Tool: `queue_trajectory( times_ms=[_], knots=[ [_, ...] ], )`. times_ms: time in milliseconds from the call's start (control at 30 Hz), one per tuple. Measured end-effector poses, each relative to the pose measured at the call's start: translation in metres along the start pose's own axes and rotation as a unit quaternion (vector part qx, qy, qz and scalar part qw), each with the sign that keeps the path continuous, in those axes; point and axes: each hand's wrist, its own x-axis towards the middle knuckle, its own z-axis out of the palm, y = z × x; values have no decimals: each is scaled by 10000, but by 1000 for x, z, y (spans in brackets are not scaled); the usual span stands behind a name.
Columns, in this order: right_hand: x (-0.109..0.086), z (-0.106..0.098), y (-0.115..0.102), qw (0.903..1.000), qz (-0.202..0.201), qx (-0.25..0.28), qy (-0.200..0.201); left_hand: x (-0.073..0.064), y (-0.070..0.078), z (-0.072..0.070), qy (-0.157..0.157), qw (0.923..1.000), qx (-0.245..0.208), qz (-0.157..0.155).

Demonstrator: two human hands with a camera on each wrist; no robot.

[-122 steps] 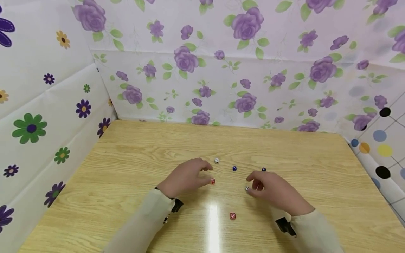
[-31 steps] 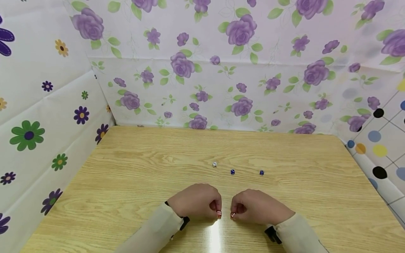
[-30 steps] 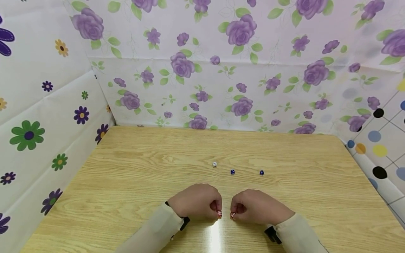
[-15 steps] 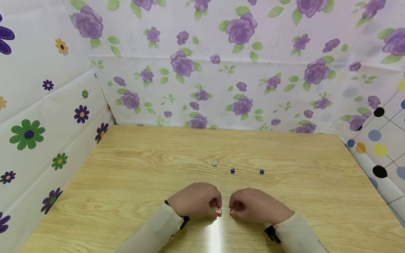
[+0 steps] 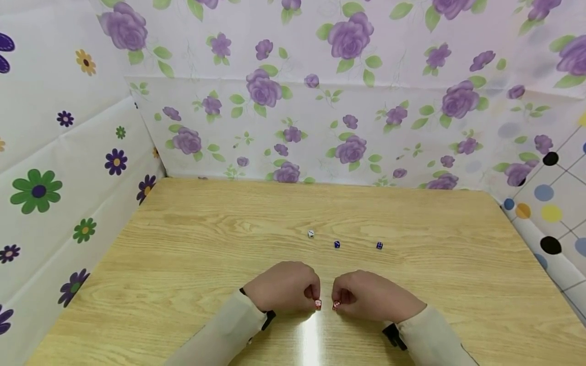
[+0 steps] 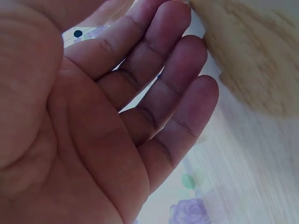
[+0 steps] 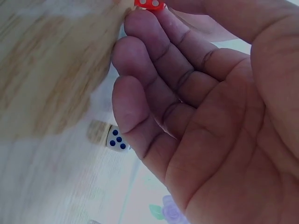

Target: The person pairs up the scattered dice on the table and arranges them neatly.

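Observation:
Between thumb and index finger my left hand (image 5: 286, 287) pinches a red die (image 5: 318, 304) low at the tabletop. My right hand (image 5: 373, 296) pinches a second red die (image 5: 336, 305) just across from it, a narrow gap separating the two. In the right wrist view that second die shows its white pips at the top edge, and a white die (image 7: 117, 139) with blue pips lies on the wood beyond the curled fingers. The left wrist view shows the palm and bent fingers; the die there is out of sight.
Farther back on the wooden table (image 5: 206, 218) lie another white die (image 5: 311, 234), a blue die (image 5: 337, 244) and, to the right, a second blue die (image 5: 379, 245). A flowered cloth wall (image 5: 220, 157) rises along the far edge, with patterned cloth at both sides.
Since the oldest frame, both hands have come nearer the person and closer together, each taking a red die. Over the last second they stay almost still; the head view tilts slightly.

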Motion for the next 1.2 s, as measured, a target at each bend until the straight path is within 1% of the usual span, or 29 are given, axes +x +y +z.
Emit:
queue_trajectory(
  times_ms=[200, 433, 633, 833, 1100, 1200],
  knots=[
    [2, 1, 0, 10000, -68, 37, 15, 2, 2, 3, 7, 10000, 14, 31],
    [2, 2, 0, 9998, -37, 192, 7, 4, 3, 3, 37, 9997, 141, 186],
    [1, 2, -1, 9997, 32, 254, 24, 3, 3, 3, 31, 9999, 57, 120],
    [2, 2, -2, 9992, 59, 389, -53, 3, 5, 3, 27, 9999, 129, 30],
    [1, 2, -3, 9995, 0, 308, 13, 4, 5, 4, 54, 9999, -67, 85],
    [1, 3, -4, 9996, -41, 266, 60, 4, 6, 5, 95, 9998, 38, 167]
  ],
)
